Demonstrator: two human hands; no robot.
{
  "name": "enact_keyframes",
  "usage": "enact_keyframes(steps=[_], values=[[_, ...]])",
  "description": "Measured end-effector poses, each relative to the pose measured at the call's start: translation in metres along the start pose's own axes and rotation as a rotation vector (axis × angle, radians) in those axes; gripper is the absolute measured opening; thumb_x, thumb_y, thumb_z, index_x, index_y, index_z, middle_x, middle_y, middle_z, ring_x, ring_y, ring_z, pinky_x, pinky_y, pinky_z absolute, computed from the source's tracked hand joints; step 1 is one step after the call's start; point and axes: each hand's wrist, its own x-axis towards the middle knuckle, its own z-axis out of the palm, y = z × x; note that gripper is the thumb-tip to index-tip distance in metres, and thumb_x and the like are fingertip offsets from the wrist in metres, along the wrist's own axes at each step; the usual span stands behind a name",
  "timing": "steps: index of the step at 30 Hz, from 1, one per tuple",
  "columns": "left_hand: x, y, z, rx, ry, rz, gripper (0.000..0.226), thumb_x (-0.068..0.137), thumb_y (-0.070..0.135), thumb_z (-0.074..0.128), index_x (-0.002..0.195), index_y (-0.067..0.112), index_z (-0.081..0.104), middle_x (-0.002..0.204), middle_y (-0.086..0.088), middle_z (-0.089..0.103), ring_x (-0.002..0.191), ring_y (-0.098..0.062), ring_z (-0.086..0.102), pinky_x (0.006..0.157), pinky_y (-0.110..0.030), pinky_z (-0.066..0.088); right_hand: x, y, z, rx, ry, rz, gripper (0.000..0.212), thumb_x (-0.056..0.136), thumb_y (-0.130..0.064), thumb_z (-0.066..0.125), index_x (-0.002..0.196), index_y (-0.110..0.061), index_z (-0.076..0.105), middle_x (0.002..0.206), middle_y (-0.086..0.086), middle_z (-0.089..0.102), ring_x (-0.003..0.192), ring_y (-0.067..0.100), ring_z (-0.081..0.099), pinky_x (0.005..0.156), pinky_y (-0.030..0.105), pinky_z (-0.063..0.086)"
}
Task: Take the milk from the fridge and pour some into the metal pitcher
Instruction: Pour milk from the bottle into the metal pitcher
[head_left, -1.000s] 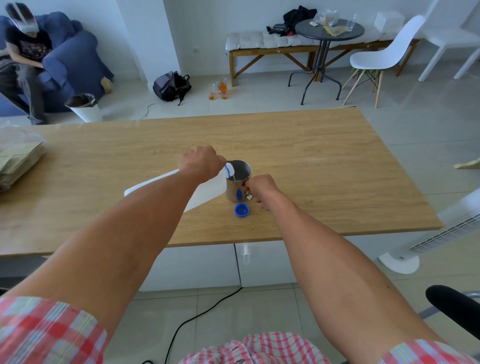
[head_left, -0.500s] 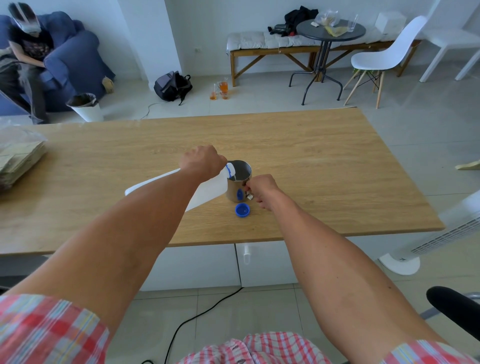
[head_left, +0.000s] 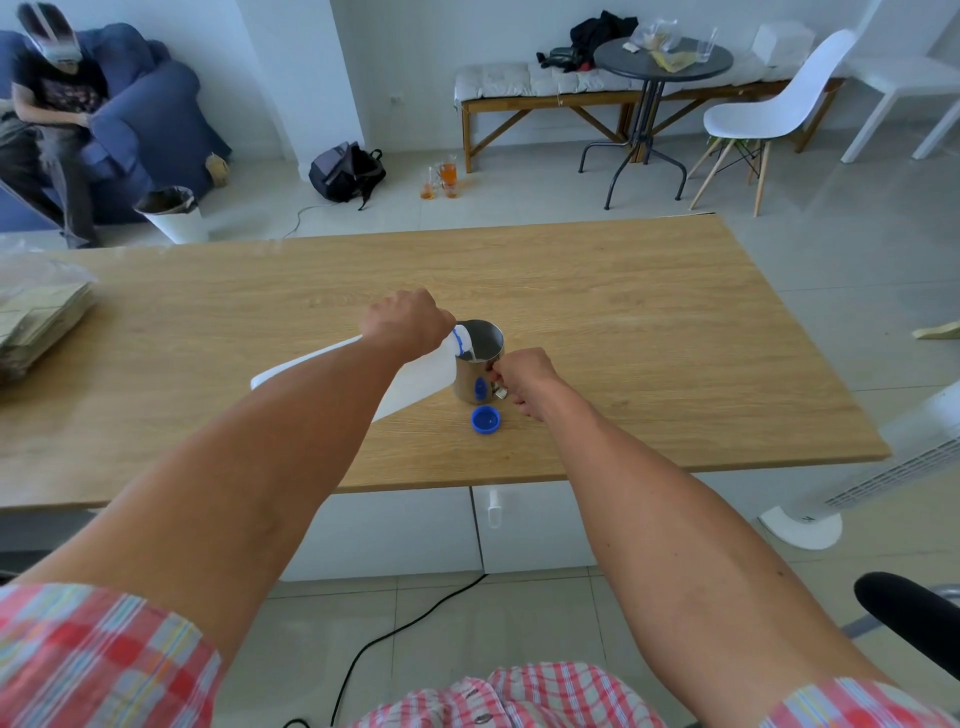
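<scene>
A metal pitcher (head_left: 480, 358) stands on the wooden table (head_left: 623, 322) near its front edge. My left hand (head_left: 402, 322) grips a white plastic milk bottle (head_left: 421, 382), tilted steeply so its blue-ringed mouth rests over the pitcher's rim. A thin white stream runs into the pitcher. My right hand (head_left: 522, 376) is closed on the pitcher's handle at its right side. The bottle's blue cap (head_left: 486, 419) lies on the table just in front of the pitcher. My left forearm hides most of the bottle's body.
A stack of flat paper bags (head_left: 36, 322) lies at the table's left end. Beyond the table are a white bin (head_left: 174, 213), a backpack (head_left: 345, 171), glasses on the floor (head_left: 441, 182), a round table (head_left: 662, 62) and a white chair (head_left: 769, 114). A fan (head_left: 883, 467) stands at right.
Hardly anything has moved. Both hands hold their places, and the bottle stays tipped over the pitcher while milk runs in.
</scene>
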Motion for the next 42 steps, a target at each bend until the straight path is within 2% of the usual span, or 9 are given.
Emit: enact_keyframes(steps=[5, 10, 13, 21, 27, 31, 34, 37, 42], values=[[-0.0002, 0.0003, 0.0000, 0.000, 0.000, -0.001, 0.031, 0.098, 0.038, 0.047, 0.077, 0.016, 0.054, 0.080, -0.004, 0.058, 0.065, -0.019, 0.051, 0.055, -0.030, 0.034, 0.0003, 0.0006, 0.0003, 0.012, 0.004, 0.008, 0.023, 0.093, -0.009, 0.051, 0.094, -0.012, 0.074, 0.069, 0.002, 0.059, 0.045, 0.013, 0.039, 0.040, 0.020, 0.031], [0.0005, 0.0002, 0.0001, 0.000, -0.008, -0.002, 0.030, 0.098, 0.037, 0.046, 0.077, 0.017, 0.051, 0.083, -0.005, 0.058, 0.066, -0.020, 0.051, 0.061, -0.033, 0.036, 0.0004, 0.0010, -0.0014, 0.014, -0.013, 0.010, 0.018, 0.093, -0.009, 0.053, 0.088, -0.013, 0.071, 0.067, 0.002, 0.056, 0.043, 0.013, 0.036, 0.032, 0.013, 0.027], [0.0010, 0.0002, 0.0003, -0.003, -0.009, -0.005, 0.029, 0.098, 0.037, 0.046, 0.077, 0.017, 0.051, 0.082, -0.005, 0.057, 0.066, -0.020, 0.050, 0.059, -0.032, 0.035, -0.0005, -0.0001, -0.0010, 0.009, -0.017, 0.017, 0.019, 0.093, -0.010, 0.053, 0.088, -0.014, 0.071, 0.069, 0.003, 0.056, 0.046, 0.014, 0.036, 0.036, 0.018, 0.029], [0.0007, 0.0009, 0.0003, 0.016, -0.011, 0.007, 0.029, 0.099, 0.038, 0.046, 0.096, 0.013, 0.061, 0.082, -0.004, 0.055, 0.080, -0.025, 0.057, 0.066, -0.033, 0.040, -0.0002, 0.0000, -0.0009, 0.001, -0.007, 0.017, 0.023, 0.094, -0.009, 0.051, 0.099, -0.010, 0.074, 0.071, 0.004, 0.057, 0.047, 0.014, 0.037, 0.039, 0.021, 0.030], [0.0024, 0.0012, -0.0001, 0.011, -0.016, -0.008, 0.029, 0.098, 0.039, 0.047, 0.096, 0.014, 0.061, 0.083, -0.004, 0.056, 0.070, -0.021, 0.052, 0.061, -0.032, 0.037, -0.0026, -0.0009, -0.0023, 0.008, -0.009, 0.014, 0.022, 0.094, -0.006, 0.051, 0.093, -0.011, 0.072, 0.070, 0.004, 0.056, 0.046, 0.013, 0.035, 0.038, 0.020, 0.028], [0.0028, 0.0012, 0.0005, 0.016, -0.013, -0.011, 0.028, 0.098, 0.041, 0.047, 0.094, 0.016, 0.059, 0.084, -0.004, 0.056, 0.069, -0.020, 0.051, 0.057, -0.031, 0.035, -0.0016, -0.0009, -0.0019, -0.001, -0.005, 0.020, 0.029, 0.096, -0.006, 0.049, 0.109, -0.004, 0.074, 0.079, 0.008, 0.056, 0.048, 0.014, 0.036, 0.041, 0.024, 0.030], [0.0027, 0.0014, 0.0006, 0.014, -0.017, -0.003, 0.028, 0.098, 0.040, 0.047, 0.094, 0.015, 0.059, 0.085, -0.004, 0.057, 0.079, -0.024, 0.058, 0.064, -0.033, 0.040, -0.0006, -0.0003, -0.0015, -0.008, -0.003, 0.018, 0.032, 0.096, -0.006, 0.048, 0.116, 0.000, 0.073, 0.078, 0.008, 0.057, 0.048, 0.014, 0.037, 0.041, 0.025, 0.030], [0.0019, 0.0021, 0.0002, 0.019, -0.019, 0.002, 0.028, 0.099, 0.040, 0.046, 0.095, 0.015, 0.059, 0.084, -0.004, 0.056, 0.085, -0.028, 0.060, 0.066, -0.034, 0.040, 0.0011, 0.0001, -0.0011, -0.008, -0.003, 0.021, 0.032, 0.095, -0.006, 0.048, 0.115, -0.001, 0.073, 0.078, 0.008, 0.057, 0.048, 0.014, 0.037, 0.039, 0.023, 0.030], [0.0007, 0.0021, -0.0007, 0.026, -0.022, 0.010, 0.027, 0.099, 0.039, 0.045, 0.095, 0.015, 0.058, 0.083, -0.004, 0.054, 0.085, -0.028, 0.059, 0.067, -0.035, 0.039, 0.0021, 0.0017, -0.0014, 0.004, -0.013, 0.016, 0.025, 0.093, -0.008, 0.051, 0.099, -0.008, 0.075, 0.065, 0.003, 0.055, 0.042, 0.013, 0.036, 0.033, 0.013, 0.027]])
